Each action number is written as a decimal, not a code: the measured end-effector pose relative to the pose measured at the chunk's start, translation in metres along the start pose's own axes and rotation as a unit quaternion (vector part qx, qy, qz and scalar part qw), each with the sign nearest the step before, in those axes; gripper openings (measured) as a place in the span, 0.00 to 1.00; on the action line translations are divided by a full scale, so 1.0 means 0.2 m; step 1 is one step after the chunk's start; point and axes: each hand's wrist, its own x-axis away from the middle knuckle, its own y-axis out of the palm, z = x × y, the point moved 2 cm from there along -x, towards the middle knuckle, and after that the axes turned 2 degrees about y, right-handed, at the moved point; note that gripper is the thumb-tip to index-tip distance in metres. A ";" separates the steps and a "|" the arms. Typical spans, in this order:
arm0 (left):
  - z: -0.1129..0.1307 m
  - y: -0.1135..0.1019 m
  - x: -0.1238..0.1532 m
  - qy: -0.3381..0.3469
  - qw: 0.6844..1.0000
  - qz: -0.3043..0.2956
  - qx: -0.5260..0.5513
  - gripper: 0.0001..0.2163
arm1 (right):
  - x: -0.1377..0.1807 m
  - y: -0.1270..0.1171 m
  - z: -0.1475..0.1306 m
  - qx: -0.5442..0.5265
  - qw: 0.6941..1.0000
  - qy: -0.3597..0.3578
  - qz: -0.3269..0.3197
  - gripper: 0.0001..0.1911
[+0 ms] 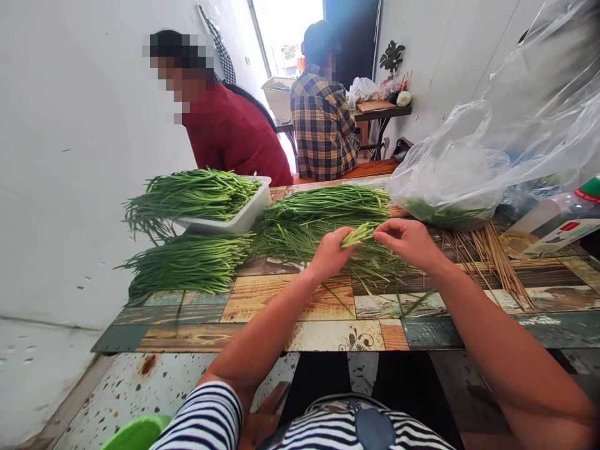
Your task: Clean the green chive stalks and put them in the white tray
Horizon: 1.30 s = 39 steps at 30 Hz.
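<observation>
In the middle of the table, my left hand point(332, 253) is closed round a small bunch of garlic chives point(357, 235), pale cut ends pointing right. My right hand point(407, 240) is at those ends, thumb and forefinger pinched together; whether a strand is between them is too small to make out. Behind both hands lies a large heap of chives point(328, 206), with loose blades point(375, 275) scattered below. To the left is another neat pile of chives point(192, 265), and above it a white plastic tub point(255, 209) is heaped with more.
Wooden skewers point(499, 262) lie right of my right hand. Beyond them stand a clear bottle with a green cap point(553, 219) and a plastic bag point(459, 181) with greens. One person in red point(239, 134) and another in plaid point(321, 122) sit across the table. A green bucket point(135, 432) is on the floor.
</observation>
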 end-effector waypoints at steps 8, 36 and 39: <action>0.00 0.00 0.00 0.009 0.999 -0.036 -0.001 0.06 | 0.01 0.08 0.02 0.000 1.000 -0.004 -0.021 0.17; 0.01 0.01 0.00 0.058 0.993 -0.097 -0.018 0.08 | 0.00 -0.03 0.05 0.043 0.996 0.047 -0.070 0.22; 0.00 0.00 -0.01 0.058 0.995 -0.069 -0.038 0.11 | 0.00 -0.07 0.07 -0.020 0.993 0.101 -0.056 0.24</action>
